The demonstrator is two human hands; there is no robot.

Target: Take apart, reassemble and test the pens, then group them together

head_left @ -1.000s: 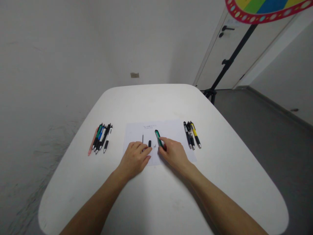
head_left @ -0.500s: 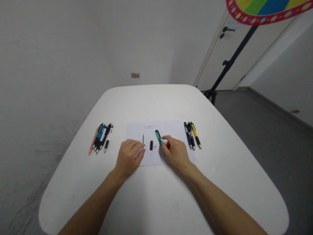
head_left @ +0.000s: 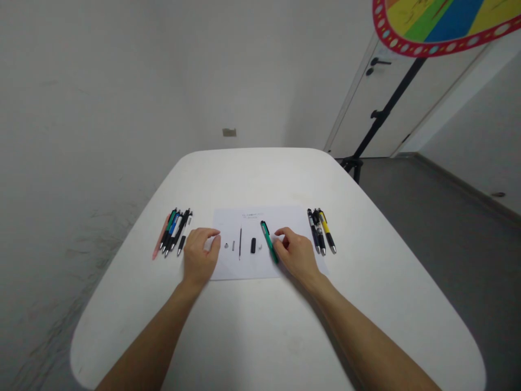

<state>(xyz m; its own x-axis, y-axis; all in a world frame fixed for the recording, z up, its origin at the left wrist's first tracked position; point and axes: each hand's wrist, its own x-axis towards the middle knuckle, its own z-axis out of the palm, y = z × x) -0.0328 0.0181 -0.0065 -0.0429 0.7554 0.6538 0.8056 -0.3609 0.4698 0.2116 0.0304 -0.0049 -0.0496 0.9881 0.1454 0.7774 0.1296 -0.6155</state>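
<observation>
A sheet of white paper [head_left: 248, 270] bears a row of pen parts. From left these are a tiny round piece [head_left: 226, 245], a small spring-like piece [head_left: 233, 246], a thin dark refill [head_left: 240, 243], a black grip sleeve [head_left: 253, 245], a small pale bit [head_left: 260, 247] and a green pen barrel [head_left: 269, 243] with a black top. My left hand [head_left: 201, 254] rests at the paper's left edge, thumb and forefinger apart, holding nothing. Close beside the green barrel is my right hand [head_left: 296, 251], its fingers parted and bent; whether the thumb touches the barrel is unclear.
Several pens [head_left: 173, 231] lie grouped left of the paper on the white table [head_left: 260, 331]. Three more pens [head_left: 321, 231], one yellow, lie on the right. Beyond the table are a wall, a door [head_left: 358, 114] and a colourful wheel [head_left: 439, 32] on a black stand.
My left hand has moved left, off the refill, uncovering it and the two small pieces. My right hand has stayed by the green barrel. The view has shifted slightly.
</observation>
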